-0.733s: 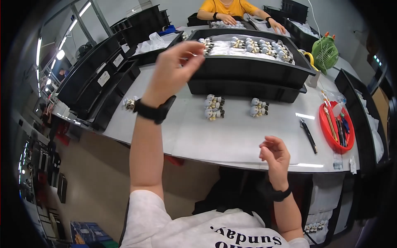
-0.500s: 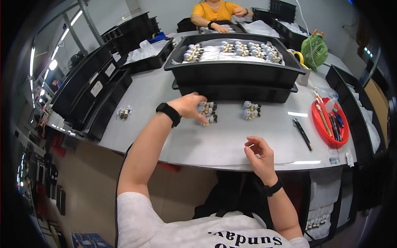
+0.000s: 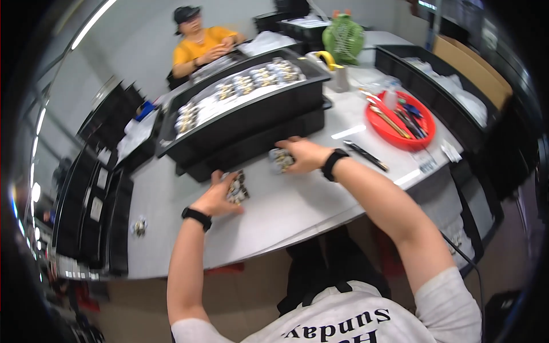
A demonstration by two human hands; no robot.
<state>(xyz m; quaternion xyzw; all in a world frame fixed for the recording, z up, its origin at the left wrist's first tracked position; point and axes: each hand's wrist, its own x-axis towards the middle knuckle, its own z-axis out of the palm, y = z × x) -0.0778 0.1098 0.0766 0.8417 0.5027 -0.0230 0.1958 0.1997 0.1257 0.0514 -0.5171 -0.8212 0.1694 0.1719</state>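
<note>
My left hand (image 3: 215,199) reaches to a small cluster of grey, white and yellowish figurines (image 3: 237,188) on the white table. Its thumb and fingers are spread around the near-left side of that cluster, without a visible firm grip. To the right, my right hand (image 3: 306,155) curls its thumb and fingers around a second cluster of figurines (image 3: 280,161). Both clusters are blurred, and the fingers partly cover them. Just beyond the hands, a black tray (image 3: 251,117) holds rows of similar figurines on white padding, stacked on another black tray.
A lone figurine (image 3: 138,227) lies on the left part of the table. At the right are a black pen (image 3: 366,156), a red basket (image 3: 374,123) of tools and a green fan (image 3: 343,40). Black bins (image 3: 86,211) line the left edge. A person in yellow (image 3: 197,48) sits across.
My right hand has gone forward from the table's near edge to the right-hand figurine cluster. The left hand remains by its cluster. The whole view has turned toward the right.
</note>
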